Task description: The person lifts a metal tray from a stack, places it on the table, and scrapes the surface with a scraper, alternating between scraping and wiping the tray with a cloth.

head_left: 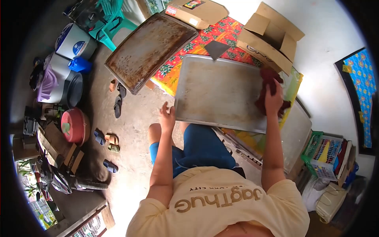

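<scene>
A large grey metal baking tray (221,91) lies before me, its near edge above my lap, with brownish stains across its surface. My right hand (273,96) is closed on a dark red cloth (263,94), which bunches around the fingers at the tray's right end. Just off the tray's left edge is my left hand (167,115), its fingers apart and nothing in them. Beyond the tray, a small dark square plate (217,49) rests on the red patterned tablecloth (205,38).
Rust-browned trays (152,49) sit stacked at the table's left. Two cardboard boxes, one flat (197,12) and one open (272,37), stand at the back. Plastic baskets (325,152) are on the right. Scattered slippers (112,139) and a red tub (75,125) occupy the floor at left.
</scene>
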The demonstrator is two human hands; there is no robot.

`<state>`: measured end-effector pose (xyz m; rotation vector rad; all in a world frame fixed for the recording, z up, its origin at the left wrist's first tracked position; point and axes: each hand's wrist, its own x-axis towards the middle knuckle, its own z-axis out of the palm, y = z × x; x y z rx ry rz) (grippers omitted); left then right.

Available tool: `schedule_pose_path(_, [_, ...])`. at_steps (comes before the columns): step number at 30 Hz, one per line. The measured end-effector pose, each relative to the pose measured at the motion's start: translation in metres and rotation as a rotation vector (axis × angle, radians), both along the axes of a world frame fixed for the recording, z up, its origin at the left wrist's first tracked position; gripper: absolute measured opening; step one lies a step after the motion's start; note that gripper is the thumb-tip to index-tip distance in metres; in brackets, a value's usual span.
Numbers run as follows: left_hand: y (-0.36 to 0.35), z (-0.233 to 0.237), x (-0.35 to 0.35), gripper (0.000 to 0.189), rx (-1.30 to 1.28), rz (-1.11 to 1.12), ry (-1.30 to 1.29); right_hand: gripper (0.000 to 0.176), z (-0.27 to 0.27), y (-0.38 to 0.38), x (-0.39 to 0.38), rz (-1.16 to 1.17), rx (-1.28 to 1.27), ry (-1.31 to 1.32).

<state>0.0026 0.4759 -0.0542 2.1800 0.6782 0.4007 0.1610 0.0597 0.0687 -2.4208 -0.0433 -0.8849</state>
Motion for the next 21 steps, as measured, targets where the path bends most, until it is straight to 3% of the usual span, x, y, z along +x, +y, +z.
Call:
schedule_pose_path(2, [-0.003, 0.025, -0.008, 0.047, -0.674, -0.052, 0.122, 0.035, 0.020, 0.053, 0.001, 0.148, 0.023, -0.003])
schedule_pose_path(3, [-0.009, 0.033, -0.009, 0.046, -0.847, -0.065, 0.079, 0.034, 0.030, 0.082, 0.002, 0.167, 0.031, 0.029])
schedule_pose_path(5, [-0.012, 0.027, -0.011, 0.046, -0.888, -0.096, 0.062, 0.032, 0.029, 0.128, 0.015, 0.331, 0.040, -0.047])
schedule_pose_path(8, [-0.009, 0.028, -0.011, 0.047, -0.957, -0.110, 0.064, 0.033, 0.024, 0.194, 0.040, 0.384, -0.028, -0.055])
schedule_pose_path(10, [-0.006, 0.028, -0.011, 0.047, -0.961, -0.121, 0.071, 0.042, 0.013, 0.230, 0.064, 0.344, -0.135, 0.298])
schedule_pose_path(13, [-0.009, 0.037, -0.011, 0.048, -1.054, -0.076, 0.052, 0.049, -0.023, 0.269, 0.095, 0.277, -0.304, 0.462])
schedule_pose_path(17, [-0.012, 0.042, -0.007, 0.050, -1.107, -0.038, 0.061, 0.054, -0.049, 0.292, 0.093, 0.315, -0.367, 0.659])
schedule_pose_path(21, [-0.010, 0.037, -0.006, 0.050, -1.103, -0.042, 0.081, 0.059, -0.064, 0.291, 0.066, 0.474, -0.472, 0.594])
